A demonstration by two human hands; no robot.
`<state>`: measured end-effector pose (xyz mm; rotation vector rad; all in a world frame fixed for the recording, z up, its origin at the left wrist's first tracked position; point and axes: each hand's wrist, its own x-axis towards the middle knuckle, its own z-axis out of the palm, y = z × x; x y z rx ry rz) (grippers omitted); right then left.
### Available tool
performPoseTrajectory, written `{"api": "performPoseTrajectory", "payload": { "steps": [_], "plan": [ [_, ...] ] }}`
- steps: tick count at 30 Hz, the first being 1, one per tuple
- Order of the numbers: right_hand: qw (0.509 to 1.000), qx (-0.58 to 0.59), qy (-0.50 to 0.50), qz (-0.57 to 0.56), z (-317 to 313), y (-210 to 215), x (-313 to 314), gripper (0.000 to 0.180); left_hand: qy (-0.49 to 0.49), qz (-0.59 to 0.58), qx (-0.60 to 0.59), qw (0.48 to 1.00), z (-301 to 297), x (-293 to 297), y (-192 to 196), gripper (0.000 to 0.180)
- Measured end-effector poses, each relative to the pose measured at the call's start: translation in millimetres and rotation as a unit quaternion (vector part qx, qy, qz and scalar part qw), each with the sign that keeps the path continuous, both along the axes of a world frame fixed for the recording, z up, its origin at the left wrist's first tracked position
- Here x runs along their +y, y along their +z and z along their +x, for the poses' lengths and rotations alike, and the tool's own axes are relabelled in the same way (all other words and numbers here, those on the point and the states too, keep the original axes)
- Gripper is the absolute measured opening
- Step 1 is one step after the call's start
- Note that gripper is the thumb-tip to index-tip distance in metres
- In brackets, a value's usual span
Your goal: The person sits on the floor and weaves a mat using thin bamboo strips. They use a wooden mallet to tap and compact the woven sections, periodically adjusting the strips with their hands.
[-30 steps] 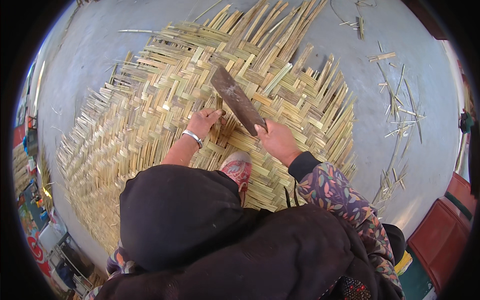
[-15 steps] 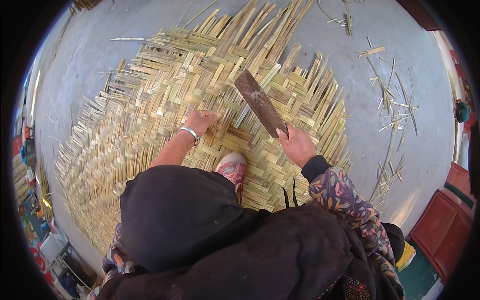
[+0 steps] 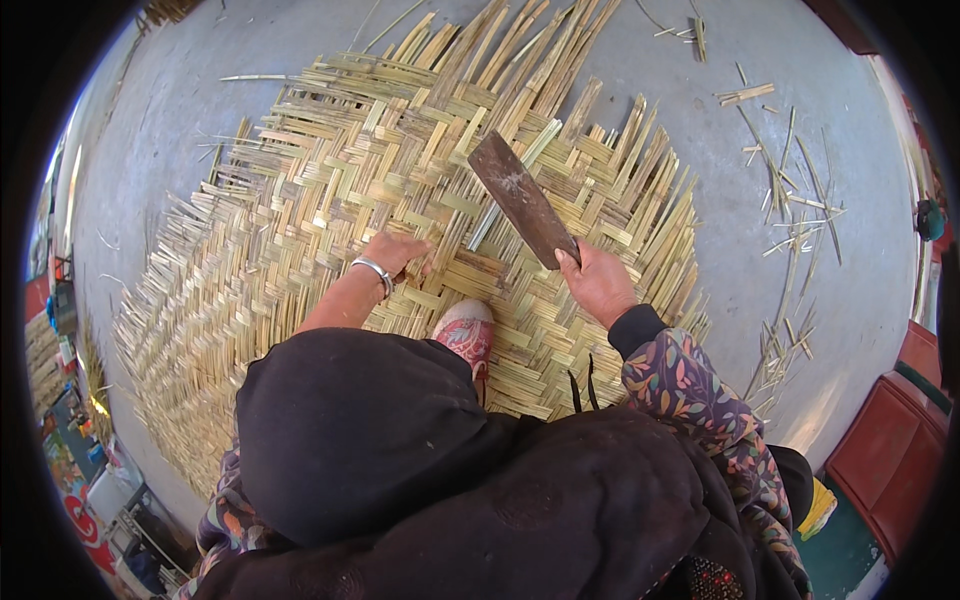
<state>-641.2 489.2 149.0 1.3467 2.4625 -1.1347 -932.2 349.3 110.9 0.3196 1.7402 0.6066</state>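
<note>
On the grey concrete floor (image 3: 180,110) lies a large woven bamboo mat (image 3: 330,190), its flat pale strips crossed in a herringbone pattern and its ends splaying out loose all round the edge. Everything else sits in relation to that mat. At its near-middle part the left hand (image 3: 398,252) presses down flat, fingers bent onto the strips, with a silver bangle (image 3: 374,270) on the wrist just behind it. To the right of it, also over the mat, the right hand (image 3: 597,283) is clenched round the handle of a broad cleaver (image 3: 522,198); the dark, rust-flecked blade slants up and to the left from the fist (whether its edge touches the strips or hangs just above them cannot be told). Between the two hands, slightly nearer the person, a pink patterned shoe (image 3: 466,332) stands on the weave. Behind the shoe the person's dark head covering (image 3: 350,440) and floral sleeve (image 3: 690,385) fill the near side. Beyond the mat's right edge, loose bamboo slivers (image 3: 790,210) lie scattered on the floor, and further right a red cabinet (image 3: 885,450) stands at the rim of the view.
</note>
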Motion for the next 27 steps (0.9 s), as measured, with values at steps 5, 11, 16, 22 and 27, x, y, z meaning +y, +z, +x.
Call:
{"api": "performPoseTrajectory", "payload": {
  "steps": [5,11,16,22,27],
  "plan": [
    [1.0,-0.003,0.001,0.009,0,-2,0,0.035,0.022,-0.027,-0.036,0.999,-1,1,1,0.022],
    [1.0,0.014,-0.002,0.013,0,-5,1,0.034,0.013,-0.042,-0.043,0.998,-4,8,-5,0.023],
    [0.999,0.032,-0.004,0.006,1,-8,1,0.033,-0.002,-0.035,-0.003,0.999,0,16,-9,0.03],
    [0.999,0.029,-0.012,-0.002,0,-8,2,0.034,-0.034,-0.028,0.157,0.987,17,26,-14,0.036],
    [1.0,0.017,-0.006,0.003,0,-7,2,0.034,-0.155,0.0,0.259,0.953,12,20,-3,0.035]
  ]
}}
